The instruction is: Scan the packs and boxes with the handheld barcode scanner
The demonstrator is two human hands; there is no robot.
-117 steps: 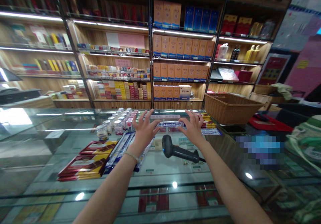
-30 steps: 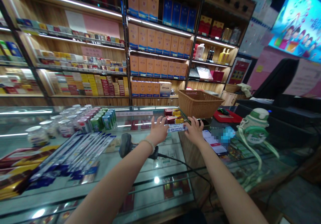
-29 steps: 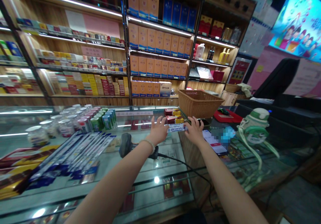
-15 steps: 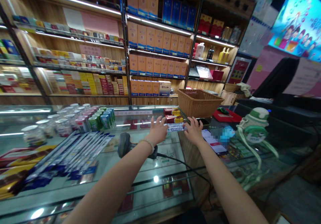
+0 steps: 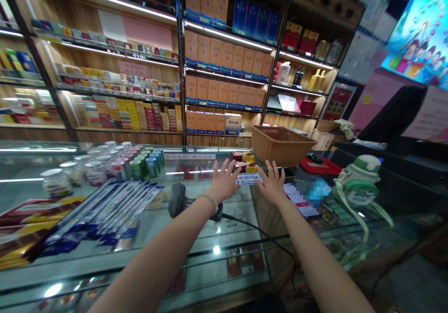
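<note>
A row of small blue-and-white packs (image 5: 248,179) lies on the glass counter between my two hands. My left hand (image 5: 225,182) is at the left end of the row, fingers spread, its thumb side close to the packs. At the right end is my right hand (image 5: 272,182), also with fingers stretched apart, thumb at the edge of the packs. Whether the thumbs press on them I cannot tell. Just behind lie stacked red-and-yellow packets (image 5: 250,167). A dark handheld barcode scanner (image 5: 178,201) rests on the glass, partly covered by my left wrist.
Long blue-and-silver packets (image 5: 115,208), green tubs (image 5: 136,167) and clear jars (image 5: 57,182) cover the counter's left. A wicker basket (image 5: 282,145) stands behind my right hand. To the right are a phone (image 5: 300,201) and a green-and-white bottle (image 5: 360,177). The scanner's cable (image 5: 259,230) crosses the glass.
The fingers of both hands are spread wider and straighter than before. The view has shifted slightly, so everything sits a little further right. The blue-and-white packs stay between the hands.
</note>
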